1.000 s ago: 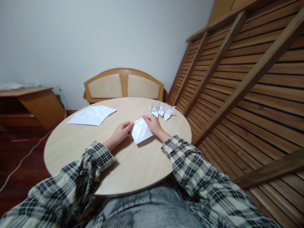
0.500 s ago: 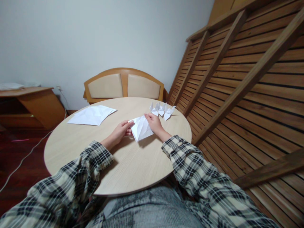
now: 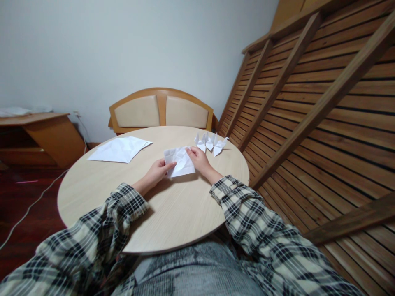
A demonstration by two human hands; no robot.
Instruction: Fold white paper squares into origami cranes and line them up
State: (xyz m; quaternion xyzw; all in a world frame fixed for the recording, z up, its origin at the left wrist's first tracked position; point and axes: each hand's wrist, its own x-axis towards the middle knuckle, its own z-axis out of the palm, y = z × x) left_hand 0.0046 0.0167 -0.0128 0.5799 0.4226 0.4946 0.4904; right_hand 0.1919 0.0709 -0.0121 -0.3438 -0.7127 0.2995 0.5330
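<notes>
Between my two hands is a creased, folded sheet of white paper [image 3: 182,165], held just above the round table. My left hand [image 3: 159,170] pinches its left side, thumb on top and fingers underneath. My right hand [image 3: 200,158] grips the upper right edge with thumb and fingers closed. Right behind my right hand stand three folded white paper cranes [image 3: 210,143] in a row. A stack of white paper [image 3: 120,150] lies flat to the left of my left hand.
The pale round table [image 3: 182,218] reaches up to my lap. Beyond it is a wooden headboard [image 3: 162,107] with cream panels. A slatted wooden frame [image 3: 308,102] leans along the right side. A wooden desk [image 3: 49,135] and a white cable [image 3: 33,203] are at the left.
The paper in my hands has turned, and its lower corner no longer points toward me; a straight edge faces me now. My left thumb has moved further onto it.
</notes>
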